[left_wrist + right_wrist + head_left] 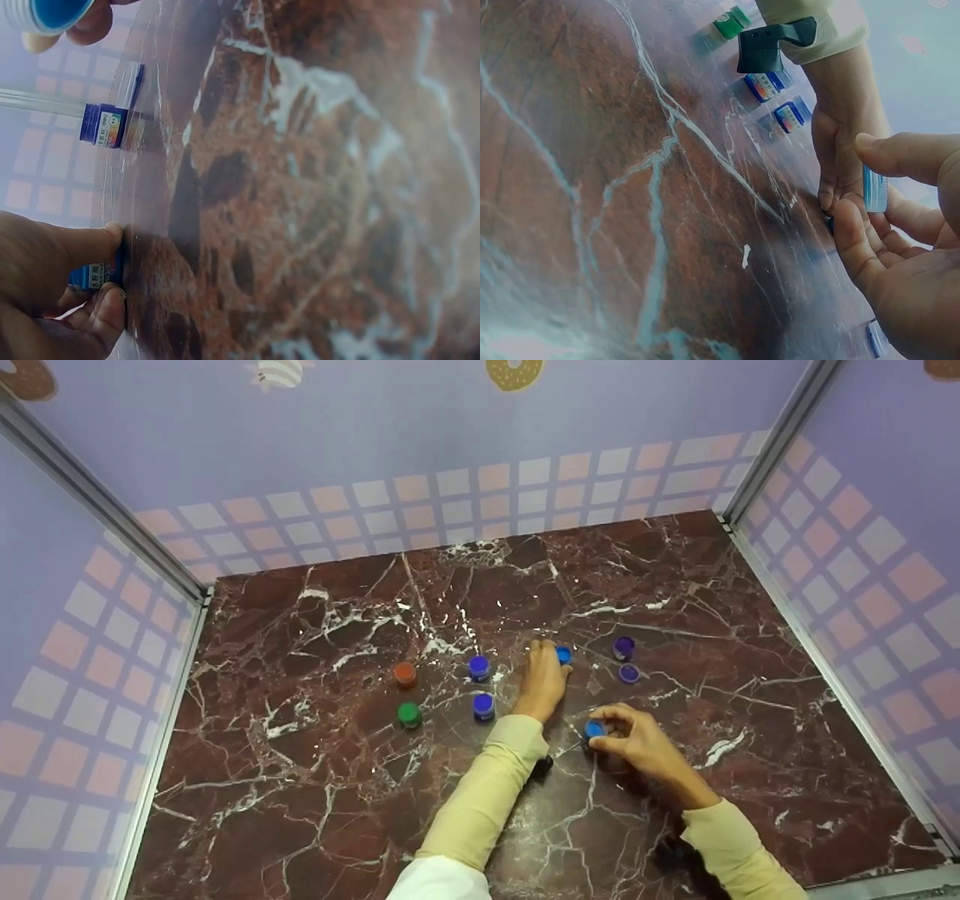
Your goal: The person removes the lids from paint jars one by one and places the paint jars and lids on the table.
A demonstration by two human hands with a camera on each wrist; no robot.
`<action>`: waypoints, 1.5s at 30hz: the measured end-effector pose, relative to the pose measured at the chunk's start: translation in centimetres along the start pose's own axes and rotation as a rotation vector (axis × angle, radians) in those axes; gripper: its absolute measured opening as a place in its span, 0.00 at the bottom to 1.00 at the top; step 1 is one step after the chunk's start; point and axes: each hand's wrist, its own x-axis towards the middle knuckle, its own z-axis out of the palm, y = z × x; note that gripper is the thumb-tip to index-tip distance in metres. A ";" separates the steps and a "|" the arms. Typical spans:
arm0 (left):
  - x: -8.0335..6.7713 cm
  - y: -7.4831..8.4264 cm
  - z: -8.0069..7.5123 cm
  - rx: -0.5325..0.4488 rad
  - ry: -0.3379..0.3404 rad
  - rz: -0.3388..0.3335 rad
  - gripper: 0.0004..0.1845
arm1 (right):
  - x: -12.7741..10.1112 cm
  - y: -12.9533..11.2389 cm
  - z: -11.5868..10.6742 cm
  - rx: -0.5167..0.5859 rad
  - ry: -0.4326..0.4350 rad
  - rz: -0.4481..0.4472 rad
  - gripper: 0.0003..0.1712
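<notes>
My left hand [546, 679] grips a small blue paint jar [562, 655] that stands on the table; in the left wrist view the thumb and fingers sit on either side of the jar's label [96, 275]. Nearer to me, my right hand [637, 741] pinches a round blue lid [595, 729] between thumb and fingers, raised off the table. The lid's pale rim [875, 189] shows edge-on in the right wrist view. Right of the left hand stands a dark purple jar [624, 648], with a purple lid [628, 673] lying just in front of it.
To the left stand an orange jar [405, 675], a green jar [409, 715] and two violet-blue jars [478, 667], all capped. Everything rests on a dark red marbled table [300, 810]. Purple walls with checked bands [435, 495] enclose its back and sides.
</notes>
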 end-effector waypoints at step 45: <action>-2.6 -0.9 -2.7 -0.171 0.040 0.043 0.25 | 6.8 0.2 2.7 -0.429 0.202 -0.041 0.22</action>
